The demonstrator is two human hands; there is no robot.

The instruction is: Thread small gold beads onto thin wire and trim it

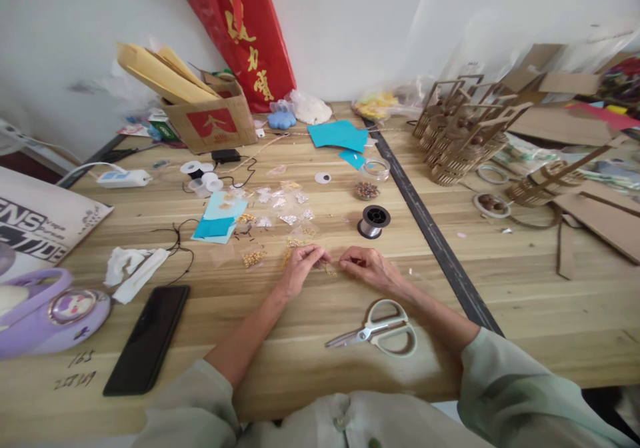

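Note:
My left hand [304,266] and my right hand [369,267] face each other just above the table, a small gap between their fingertips. Both are closed in a pinch; whatever sits between the fingers is too small to make out. Small gold beads [330,272] show by the left fingertips. Beyond the hands stands a spool of clear line [373,222]. Scissors with pale handles [373,329] lie on the near side, blades pointing left. Left of my hands is a little heap of gold beads [254,259], and small bags of silvery pieces [295,217] spread farther back.
A black phone [147,340] and a purple case [55,311] occupy the left. Blue paper [215,227], a jar of beads [367,190] and a cardboard box [213,120] sit farther back. Small wooden baskets [455,135] crowd the right, past a black strip [425,221].

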